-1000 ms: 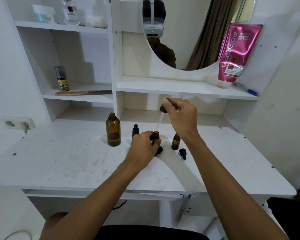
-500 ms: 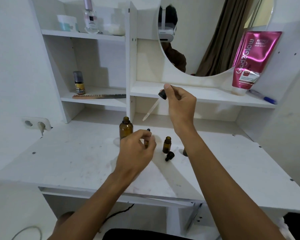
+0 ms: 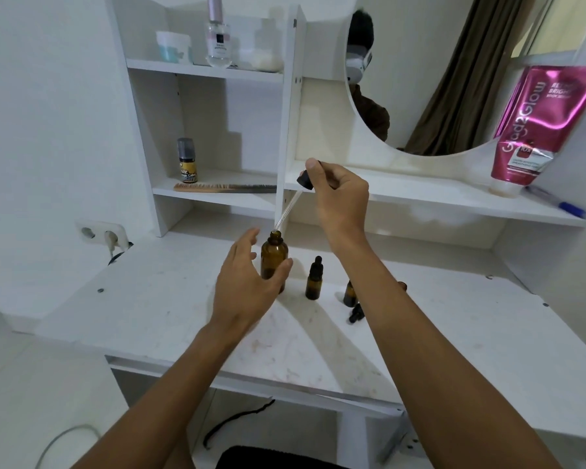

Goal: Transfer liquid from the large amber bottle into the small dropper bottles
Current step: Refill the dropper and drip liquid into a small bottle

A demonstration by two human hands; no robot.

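Uncapped large amber bottle [image 3: 274, 257] stands on white desk [image 3: 149, 309], dropper [image 3: 293, 204] tip at its mouth, cap pinched by right hand [image 3: 339, 194]. Left hand [image 3: 247, 282] fingers spread beside it, contact unclear. Capped small dropper bottle [image 3: 314, 279] probably done; second small bottle [image 3: 351, 294] likely left. Shelves [image 3: 203, 67], mirror [image 3: 454, 62] behind.

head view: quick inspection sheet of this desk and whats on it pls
surface: white desk, faint stains
job's things: large amber bottle uncapped, dropper tip at its mouth; capped small bottle; second small bottle partly hidden; loose cap
clutter: comb, pink tube, pen, perfume bottle on shelves
hands: right hand pinches dropper; left hand open beside large amber bottle, contact unclear
cables: black cable under desk; plug in wall socket
surroundings: mirror, white wall
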